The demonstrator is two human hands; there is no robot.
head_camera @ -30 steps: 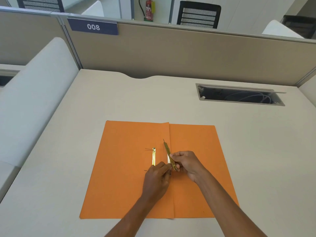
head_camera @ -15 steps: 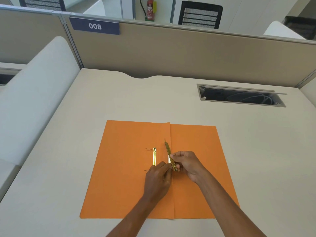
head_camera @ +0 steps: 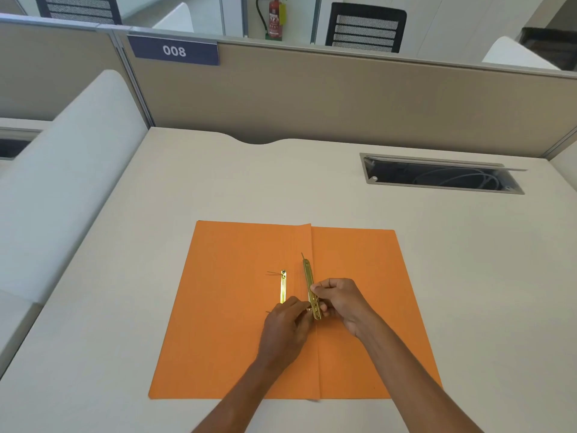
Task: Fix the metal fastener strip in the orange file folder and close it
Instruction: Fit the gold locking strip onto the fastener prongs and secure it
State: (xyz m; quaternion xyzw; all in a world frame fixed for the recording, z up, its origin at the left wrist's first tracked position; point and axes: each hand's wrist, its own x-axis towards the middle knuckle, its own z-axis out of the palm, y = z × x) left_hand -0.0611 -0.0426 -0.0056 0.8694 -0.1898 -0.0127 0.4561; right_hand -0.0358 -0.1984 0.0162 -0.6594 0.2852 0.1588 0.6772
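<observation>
The orange file folder point(head_camera: 224, 323) lies open and flat on the desk, its spine fold running down the middle. A gold metal fastener strip point(head_camera: 308, 278) is held tilted just above the fold. My right hand point(head_camera: 342, 300) pinches its lower part between thumb and fingers. My left hand point(head_camera: 288, 325) meets the strip's lower end with its fingertips. A second gold fastener piece point(head_camera: 283, 285) lies flat on the left flap, thin prongs sticking out at its top end; its lower end is hidden by my left hand.
The beige desk point(head_camera: 468, 276) has an open cable tray slot point(head_camera: 440, 178) at the back right. A tan partition point(head_camera: 312, 98) with a "008" sign point(head_camera: 174, 51) closes the back. A white padded divider point(head_camera: 62, 170) runs along the left side.
Both hands keep their hold on the strip near the fold; the strip has barely shifted. The view has drifted slightly.
</observation>
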